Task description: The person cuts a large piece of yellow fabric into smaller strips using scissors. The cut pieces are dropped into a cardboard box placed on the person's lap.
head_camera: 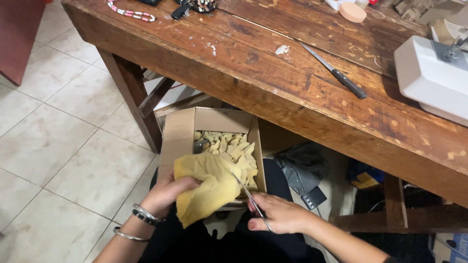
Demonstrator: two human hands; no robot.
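Observation:
My left hand (165, 195) grips a crumpled piece of yellow cloth (207, 187) over my lap. My right hand (278, 214) holds a pair of scissors (246, 192), their blades pointing up into the cloth's edge. Just beyond the cloth sits an open cardboard box (178, 134) holding several small yellow cloth cuttings (231, 146). The box rests on my knees, partly under the edge of the wooden table (253, 63).
On the table lie a black-handled knife (336, 73), a white sewing machine (434, 73) at the right, a bead string (131, 12) and a round peach sponge (352, 12). Dark bags (302, 165) sit under the table. Tiled floor (63, 141) spreads to the left.

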